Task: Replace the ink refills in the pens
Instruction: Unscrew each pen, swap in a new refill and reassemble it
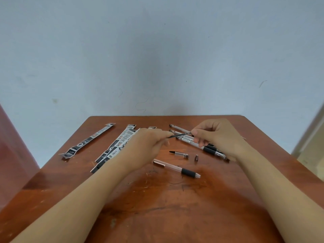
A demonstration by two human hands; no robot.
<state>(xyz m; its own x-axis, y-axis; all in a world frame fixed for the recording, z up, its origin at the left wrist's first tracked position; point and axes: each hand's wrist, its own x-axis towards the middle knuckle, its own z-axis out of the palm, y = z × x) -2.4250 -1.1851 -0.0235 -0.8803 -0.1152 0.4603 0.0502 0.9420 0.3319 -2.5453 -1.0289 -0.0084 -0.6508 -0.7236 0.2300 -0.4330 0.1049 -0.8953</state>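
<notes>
The fingers of the left hand are closed on one end of a thin dark refill, and its other end is pinched by the right hand; it is held above the counter. Printed wrappers are strewn at the far left. A clear, tipless barrel lies in the middle, with a loose cap and a cone tip just beyond. Other pens are heaped at the right, possibly untouched. One pen is judged mid-refill; most of the work is left.
</notes>
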